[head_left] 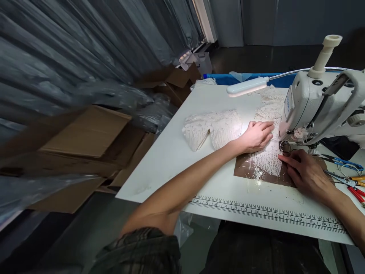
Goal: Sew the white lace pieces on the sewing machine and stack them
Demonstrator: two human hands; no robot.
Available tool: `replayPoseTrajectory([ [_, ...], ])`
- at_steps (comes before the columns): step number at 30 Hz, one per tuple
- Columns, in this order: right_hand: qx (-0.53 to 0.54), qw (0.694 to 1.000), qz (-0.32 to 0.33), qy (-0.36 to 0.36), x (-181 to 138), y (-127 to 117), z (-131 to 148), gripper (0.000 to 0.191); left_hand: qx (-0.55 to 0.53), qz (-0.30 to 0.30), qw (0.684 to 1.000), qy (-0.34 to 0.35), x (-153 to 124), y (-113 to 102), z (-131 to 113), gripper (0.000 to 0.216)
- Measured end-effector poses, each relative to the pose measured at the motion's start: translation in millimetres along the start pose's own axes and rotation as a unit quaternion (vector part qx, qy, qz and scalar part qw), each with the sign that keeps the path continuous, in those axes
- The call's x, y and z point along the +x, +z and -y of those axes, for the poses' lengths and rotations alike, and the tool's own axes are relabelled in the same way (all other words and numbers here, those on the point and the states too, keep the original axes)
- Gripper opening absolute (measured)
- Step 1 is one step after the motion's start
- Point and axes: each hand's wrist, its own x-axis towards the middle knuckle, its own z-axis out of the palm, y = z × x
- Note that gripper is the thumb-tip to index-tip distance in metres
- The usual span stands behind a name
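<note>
A piece of cream openwork lace fabric (268,163) lies under the needle area of a white sewing machine (302,102). My left hand (256,136) rests flat on this lace, left of the needle, with its fingers stretched out. Just in front of the needle, my right hand (306,171) touches the lace's right edge with an extended index finger; its other fingers are bent and partly hidden. More lace (212,127) lies folded on the table to the left of my left hand. Behind the machine's needle end, further lace (269,97) spreads toward the back.
The white table (168,160) has a printed ruler (256,213) along its front edge. Scissors (342,161) and red-handled snips (356,194) lie at the right. A lamp (247,86) hangs over the lace. Cardboard boxes (85,131) stand left, beside a plastic-covered curtain (85,42).
</note>
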Motion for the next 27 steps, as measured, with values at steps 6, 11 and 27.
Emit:
replayPoseTrajectory([
  [6,0.118,0.991,0.047,0.042,-4.5,-27.1,-5.3,0.04,-0.03,-0.066,0.996,0.054,-22.8,-11.5,-6.4,0.031],
  [11,0.156,0.987,0.041,0.005,-1.8,-47.7,-4.5,0.033,-0.141,-0.024,0.977,0.157,-49.7,-14.8,-27.9,0.021],
  [27,0.179,0.981,0.066,0.021,14.7,-26.1,18.6,0.022,-0.248,-0.141,0.952,0.106,-57.1,-6.7,-42.6,0.025],
])
